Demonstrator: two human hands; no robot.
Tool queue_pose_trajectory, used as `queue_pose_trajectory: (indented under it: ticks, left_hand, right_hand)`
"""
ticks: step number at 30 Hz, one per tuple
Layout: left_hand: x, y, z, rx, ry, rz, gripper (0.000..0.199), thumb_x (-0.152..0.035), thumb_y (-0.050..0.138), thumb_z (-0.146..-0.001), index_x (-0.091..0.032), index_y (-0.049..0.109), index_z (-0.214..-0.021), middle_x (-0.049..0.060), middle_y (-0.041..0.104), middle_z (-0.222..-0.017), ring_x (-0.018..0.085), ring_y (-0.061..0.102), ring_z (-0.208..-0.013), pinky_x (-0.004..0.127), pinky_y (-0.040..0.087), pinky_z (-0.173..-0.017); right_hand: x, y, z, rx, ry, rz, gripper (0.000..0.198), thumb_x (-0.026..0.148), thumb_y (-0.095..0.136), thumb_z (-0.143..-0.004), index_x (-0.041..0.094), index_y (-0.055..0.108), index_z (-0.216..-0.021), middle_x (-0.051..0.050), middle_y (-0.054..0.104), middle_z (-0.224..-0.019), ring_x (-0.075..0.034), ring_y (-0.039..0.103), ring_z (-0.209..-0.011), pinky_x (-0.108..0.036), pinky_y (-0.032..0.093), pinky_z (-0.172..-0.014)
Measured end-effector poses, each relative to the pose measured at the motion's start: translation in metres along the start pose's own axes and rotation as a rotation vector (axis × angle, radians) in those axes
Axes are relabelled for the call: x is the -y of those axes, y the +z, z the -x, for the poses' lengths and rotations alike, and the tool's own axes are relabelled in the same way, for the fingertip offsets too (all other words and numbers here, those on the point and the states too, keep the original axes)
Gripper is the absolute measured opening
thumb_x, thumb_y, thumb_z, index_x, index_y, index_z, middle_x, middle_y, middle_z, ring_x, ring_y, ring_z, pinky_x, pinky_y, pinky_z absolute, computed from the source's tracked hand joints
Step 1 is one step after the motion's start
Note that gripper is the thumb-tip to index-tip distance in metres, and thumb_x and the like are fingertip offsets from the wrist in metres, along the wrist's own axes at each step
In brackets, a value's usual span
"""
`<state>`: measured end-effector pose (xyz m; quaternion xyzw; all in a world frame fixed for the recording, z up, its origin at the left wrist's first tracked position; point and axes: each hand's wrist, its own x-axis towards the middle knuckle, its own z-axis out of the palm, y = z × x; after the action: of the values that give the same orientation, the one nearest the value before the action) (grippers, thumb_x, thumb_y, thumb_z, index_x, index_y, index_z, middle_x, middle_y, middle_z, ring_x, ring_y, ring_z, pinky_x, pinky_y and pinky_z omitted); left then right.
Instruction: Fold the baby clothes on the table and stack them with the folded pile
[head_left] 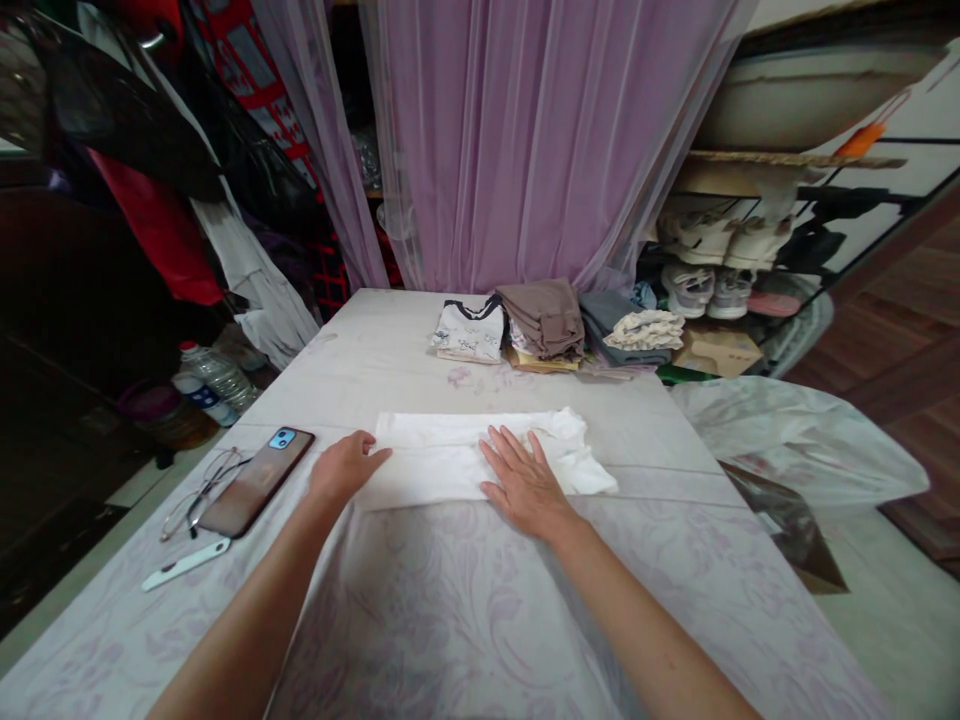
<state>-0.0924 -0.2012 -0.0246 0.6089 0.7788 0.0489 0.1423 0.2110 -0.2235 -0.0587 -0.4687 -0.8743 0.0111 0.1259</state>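
Note:
A white garment (442,460), folded into a long strip, lies crosswise on the cloth-covered table (450,610). At its left end my left hand (343,468) touches the edge, fingers bent and the thumb apart from them. My right hand (525,485) rests flat on the right half with its fingers spread. Beyond the hands, the strip's right end looks loose and rumpled. Part of the cloth under my right palm is hidden.
Folded clothes stand in piles at the far edge: a white printed top (471,332), brown clothing (544,315) and grey clothing (611,320). On the left lie a phone (259,485), eyeglasses (199,490) and a white-handled tool (186,565). A plastic bag (802,435) is at the right.

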Motion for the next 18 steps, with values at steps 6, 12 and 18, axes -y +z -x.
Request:
queue_pose_trajectory:
  ticks: [6, 12, 18]
  left_hand:
    - [0.007, -0.010, -0.006, 0.094, 0.023, 0.114, 0.039, -0.047, 0.054, -0.082, -0.017, 0.066, -0.102, 0.008, 0.072, -0.100, 0.021, 0.066, -0.094, 0.024, 0.045, -0.074]
    - [0.001, -0.005, -0.008, 0.078, 0.008, 0.010, 0.039, -0.047, 0.056, -0.078, -0.018, 0.064, -0.101, 0.009, 0.071, -0.100, 0.023, 0.065, -0.091, 0.026, 0.043, -0.069]
    - [-0.013, 0.002, -0.006, 0.052, 0.059, -0.024, 0.028, -0.042, 0.052, -0.081, -0.019, 0.062, -0.093, 0.008, 0.070, -0.099, 0.023, 0.064, -0.092, 0.028, 0.042, -0.069]
  right_hand:
    - [-0.008, 0.008, 0.007, 0.099, 0.136, 0.025, 0.056, 0.046, 0.035, -0.095, 0.021, 0.037, -0.145, -0.009, 0.027, -0.155, -0.025, 0.020, -0.144, -0.053, 0.008, -0.115]
    - [-0.003, 0.001, 0.009, 0.136, 0.211, 0.027, 0.054, 0.045, 0.034, -0.095, 0.023, 0.039, -0.144, -0.008, 0.028, -0.155, -0.025, 0.021, -0.143, -0.055, 0.008, -0.114]
    - [0.033, -0.013, -0.022, -0.010, 0.183, -0.015, 0.051, 0.040, 0.035, -0.096, 0.020, 0.041, -0.143, -0.010, 0.029, -0.154, -0.025, 0.020, -0.144, -0.054, 0.001, -0.115]
